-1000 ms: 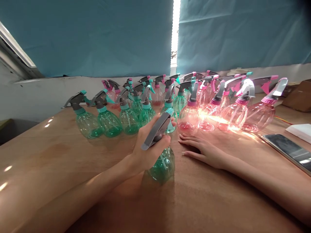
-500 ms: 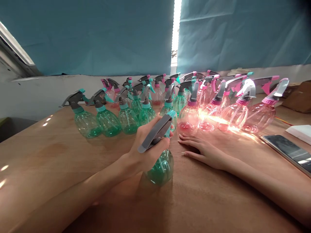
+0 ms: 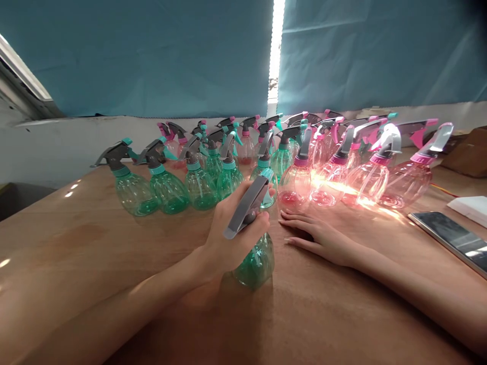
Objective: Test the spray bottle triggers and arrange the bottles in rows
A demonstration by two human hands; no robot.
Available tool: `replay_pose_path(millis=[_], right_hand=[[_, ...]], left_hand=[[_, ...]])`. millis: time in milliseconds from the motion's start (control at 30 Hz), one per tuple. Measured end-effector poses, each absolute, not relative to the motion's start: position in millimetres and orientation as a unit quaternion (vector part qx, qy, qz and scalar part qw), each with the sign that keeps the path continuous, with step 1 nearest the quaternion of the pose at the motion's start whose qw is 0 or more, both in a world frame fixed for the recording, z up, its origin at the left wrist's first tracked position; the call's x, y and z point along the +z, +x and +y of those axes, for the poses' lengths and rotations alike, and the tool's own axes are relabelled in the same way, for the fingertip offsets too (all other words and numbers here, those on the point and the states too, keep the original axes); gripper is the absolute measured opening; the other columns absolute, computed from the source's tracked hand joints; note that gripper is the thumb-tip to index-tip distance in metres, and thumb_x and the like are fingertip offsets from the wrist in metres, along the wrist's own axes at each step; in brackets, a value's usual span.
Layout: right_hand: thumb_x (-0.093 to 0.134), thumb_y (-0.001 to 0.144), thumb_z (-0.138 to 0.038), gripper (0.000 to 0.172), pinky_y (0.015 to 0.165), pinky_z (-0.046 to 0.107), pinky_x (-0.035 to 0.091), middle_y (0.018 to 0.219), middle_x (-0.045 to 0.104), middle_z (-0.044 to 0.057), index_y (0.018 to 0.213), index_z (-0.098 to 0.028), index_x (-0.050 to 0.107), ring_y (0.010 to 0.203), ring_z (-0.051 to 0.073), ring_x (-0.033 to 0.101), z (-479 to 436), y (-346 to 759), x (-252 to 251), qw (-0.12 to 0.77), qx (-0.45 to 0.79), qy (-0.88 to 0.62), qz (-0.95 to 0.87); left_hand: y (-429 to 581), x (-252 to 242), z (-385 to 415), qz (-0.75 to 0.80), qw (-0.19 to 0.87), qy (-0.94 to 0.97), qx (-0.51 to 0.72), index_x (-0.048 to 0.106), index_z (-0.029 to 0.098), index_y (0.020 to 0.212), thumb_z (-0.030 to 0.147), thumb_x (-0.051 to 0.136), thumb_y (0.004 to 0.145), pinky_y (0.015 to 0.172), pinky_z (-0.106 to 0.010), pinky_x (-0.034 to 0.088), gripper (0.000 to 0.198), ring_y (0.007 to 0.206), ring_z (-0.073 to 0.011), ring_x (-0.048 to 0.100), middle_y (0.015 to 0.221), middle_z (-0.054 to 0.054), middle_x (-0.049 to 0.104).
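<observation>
Green bottle (image 3: 255, 263) in left hand (image 3: 224, 235) shifted rightward, nearer right hand (image 3: 321, 235)

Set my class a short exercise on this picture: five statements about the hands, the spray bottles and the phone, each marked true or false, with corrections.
1. The left grip holds a green spray bottle. True.
2. The right grip holds a pink spray bottle. False: the right grip lies on the tabletop, holding nothing.
3. The phone lies to the right of the right grip. True.
4. The leftmost bottle is pink. False: it is green.
5. A blue-green covering hangs behind the standing bottles. True.
</observation>
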State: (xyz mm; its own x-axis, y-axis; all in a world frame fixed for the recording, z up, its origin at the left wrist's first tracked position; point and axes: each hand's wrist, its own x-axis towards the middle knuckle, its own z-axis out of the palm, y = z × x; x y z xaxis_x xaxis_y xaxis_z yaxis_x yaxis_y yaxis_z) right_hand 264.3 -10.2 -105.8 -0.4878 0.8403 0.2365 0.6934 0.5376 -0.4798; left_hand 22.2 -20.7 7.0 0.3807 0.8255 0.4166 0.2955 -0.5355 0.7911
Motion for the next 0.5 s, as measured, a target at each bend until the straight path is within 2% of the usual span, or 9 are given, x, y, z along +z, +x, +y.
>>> replay_pose_path(millis=[367, 500], right_hand=[[0.049, 0.095, -0.055, 0.055, 0.114, 0.053, 0.034, 0.148, 0.049, 0.007, 0.141, -0.025, 0.052, 0.139, 0.030, 0.041, -11.2, 262.8, -103.3, 0.223, 0.161, -0.456, -0.847], [0.049, 0.095, -0.054, 0.054, 0.114, 0.053, 0.035, 0.147, 0.050, 0.007, 0.140, -0.025, 0.054, 0.138, 0.030, 0.042, -11.3, 262.6, -103.2, 0.228, 0.159, -0.452, -0.847]], left_hand=[[21.1, 7.4, -18.4, 0.369, 0.309, 0.773, 0.412, 0.059, 0.025, 0.107, 0.023, 0.051, 0.083, 0.058, -0.027, 0.042, 0.025, 0.064, -0.0152, 0.051, 0.067, 0.003, 0.052], [22.2, 7.3, -20.4, 0.365, 0.300, 0.774, 0.421, 0.059, 0.024, 0.107, 0.022, 0.051, 0.084, 0.062, -0.028, 0.043, 0.024, 0.068, -0.0151, 0.052, 0.070, 0.003, 0.052]])
